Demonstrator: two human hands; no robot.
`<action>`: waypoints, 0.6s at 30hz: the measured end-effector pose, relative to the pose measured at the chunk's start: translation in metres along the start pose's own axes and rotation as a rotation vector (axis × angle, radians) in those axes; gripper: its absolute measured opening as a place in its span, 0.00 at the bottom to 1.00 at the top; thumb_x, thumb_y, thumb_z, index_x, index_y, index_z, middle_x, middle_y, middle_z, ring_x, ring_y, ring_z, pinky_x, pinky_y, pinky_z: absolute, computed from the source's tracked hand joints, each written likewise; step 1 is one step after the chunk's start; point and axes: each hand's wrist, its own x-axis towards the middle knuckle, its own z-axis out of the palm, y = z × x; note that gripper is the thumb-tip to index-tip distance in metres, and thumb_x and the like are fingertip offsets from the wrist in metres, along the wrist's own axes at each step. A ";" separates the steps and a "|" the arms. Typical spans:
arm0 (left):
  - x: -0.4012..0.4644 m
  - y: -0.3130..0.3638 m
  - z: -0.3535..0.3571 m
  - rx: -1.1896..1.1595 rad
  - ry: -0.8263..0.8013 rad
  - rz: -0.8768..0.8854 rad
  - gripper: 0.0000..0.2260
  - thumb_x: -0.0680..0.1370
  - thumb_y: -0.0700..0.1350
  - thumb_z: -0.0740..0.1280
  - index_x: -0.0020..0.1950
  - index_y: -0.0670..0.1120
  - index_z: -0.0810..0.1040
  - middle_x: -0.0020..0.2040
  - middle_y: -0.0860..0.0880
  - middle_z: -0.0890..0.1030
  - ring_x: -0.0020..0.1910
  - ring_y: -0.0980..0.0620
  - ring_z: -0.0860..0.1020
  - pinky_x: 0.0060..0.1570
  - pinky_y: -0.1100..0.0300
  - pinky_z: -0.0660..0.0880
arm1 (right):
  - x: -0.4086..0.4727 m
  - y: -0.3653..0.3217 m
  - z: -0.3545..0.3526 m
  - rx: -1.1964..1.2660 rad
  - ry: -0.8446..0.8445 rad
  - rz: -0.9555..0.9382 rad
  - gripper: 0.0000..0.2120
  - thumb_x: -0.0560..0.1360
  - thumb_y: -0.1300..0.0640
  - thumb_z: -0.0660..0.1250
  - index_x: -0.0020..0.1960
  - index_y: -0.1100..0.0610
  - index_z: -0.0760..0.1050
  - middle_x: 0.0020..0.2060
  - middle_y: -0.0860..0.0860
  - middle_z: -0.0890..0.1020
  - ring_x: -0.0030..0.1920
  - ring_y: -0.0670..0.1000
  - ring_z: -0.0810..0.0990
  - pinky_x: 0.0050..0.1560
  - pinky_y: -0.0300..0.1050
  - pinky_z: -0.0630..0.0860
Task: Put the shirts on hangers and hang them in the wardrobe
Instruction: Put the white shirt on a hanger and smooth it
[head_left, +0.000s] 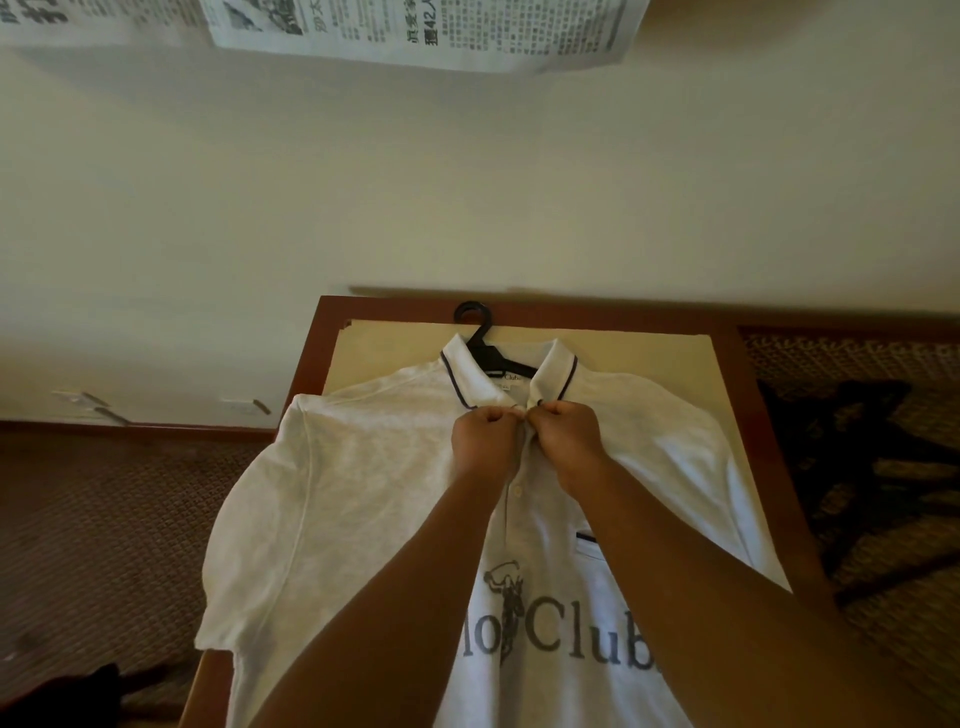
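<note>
A white polo shirt (343, 499) with a dark-trimmed collar and a printed club logo lies face up on a wooden table (748, 395). A black plastic hanger (480, 340) sits inside the neck, its hook sticking out past the collar toward the wall. My left hand (480, 441) and my right hand (569, 436) meet just below the collar. Each pinches one side of the button placket at the top button. A second button shows lower on the placket.
The table stands against a cream wall (467, 182). Newspaper sheets (415, 31) hang on the wall above. Dark dark-coloured clothes (852, 457) lie on a woven surface to the right. Patterned carpet (104, 519) lies to the left.
</note>
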 end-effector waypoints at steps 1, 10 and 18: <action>0.000 0.000 0.000 -0.006 -0.001 0.002 0.07 0.76 0.41 0.67 0.42 0.45 0.84 0.39 0.46 0.83 0.40 0.49 0.80 0.47 0.56 0.80 | 0.000 0.000 0.000 -0.010 0.003 -0.009 0.07 0.77 0.60 0.64 0.48 0.60 0.80 0.40 0.56 0.81 0.41 0.54 0.78 0.48 0.49 0.77; -0.001 0.002 -0.004 -0.020 -0.018 -0.039 0.09 0.77 0.39 0.65 0.40 0.43 0.83 0.31 0.48 0.79 0.27 0.55 0.72 0.30 0.62 0.71 | 0.003 0.002 -0.007 0.109 -0.075 0.071 0.10 0.77 0.59 0.64 0.37 0.57 0.75 0.31 0.51 0.76 0.31 0.47 0.74 0.38 0.42 0.73; 0.000 0.002 -0.004 -0.058 -0.013 -0.042 0.08 0.77 0.40 0.67 0.38 0.45 0.81 0.30 0.48 0.77 0.27 0.55 0.72 0.30 0.63 0.72 | -0.002 0.004 -0.012 0.099 -0.092 -0.024 0.08 0.77 0.56 0.66 0.41 0.56 0.80 0.35 0.53 0.80 0.36 0.49 0.75 0.43 0.43 0.74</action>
